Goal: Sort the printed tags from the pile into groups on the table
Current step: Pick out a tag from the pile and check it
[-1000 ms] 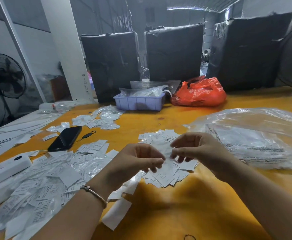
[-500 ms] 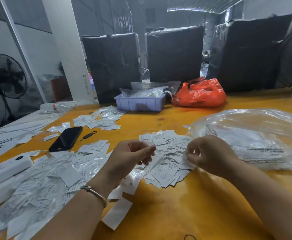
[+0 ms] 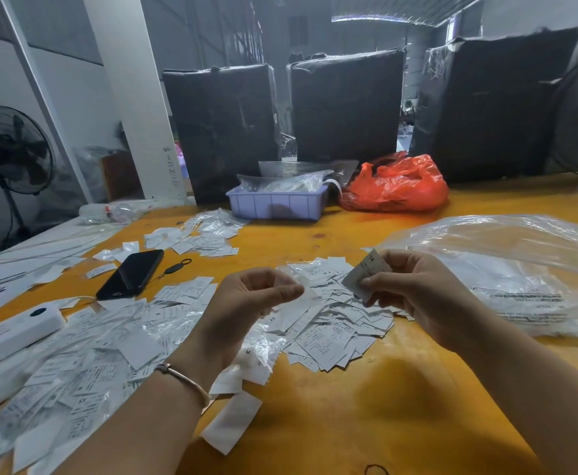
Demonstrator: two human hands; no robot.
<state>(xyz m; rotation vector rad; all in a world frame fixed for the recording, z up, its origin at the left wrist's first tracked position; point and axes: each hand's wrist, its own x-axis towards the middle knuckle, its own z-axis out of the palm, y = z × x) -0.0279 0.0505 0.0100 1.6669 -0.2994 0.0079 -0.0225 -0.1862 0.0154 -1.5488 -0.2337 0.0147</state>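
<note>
A heap of small white printed tags (image 3: 332, 332) lies mid-table between my hands. My right hand (image 3: 414, 296) is raised just above its right edge and pinches a small grey-white tag marked XL (image 3: 366, 272) between thumb and fingers. My left hand (image 3: 249, 303) hovers over the heap's left edge, thumb and forefinger pinched on a thin translucent tag sleeve (image 3: 296, 284) that hangs towards the heap. A larger spread of tags in clear sleeves (image 3: 75, 358) covers the table at the left. Smaller groups of tags lie further back (image 3: 184, 293) (image 3: 208, 234).
A black phone (image 3: 131, 274) and a white device (image 3: 10, 332) lie at the left. A big clear plastic bag (image 3: 506, 269) fills the right side. At the back stand a purple tray (image 3: 277, 204), a red bag (image 3: 397, 186) and black wrapped bales (image 3: 345, 104).
My right hand lifted off the heap's right edge with the XL tag. My left hand stayed over the heap's left edge, fingers still pinched.
</note>
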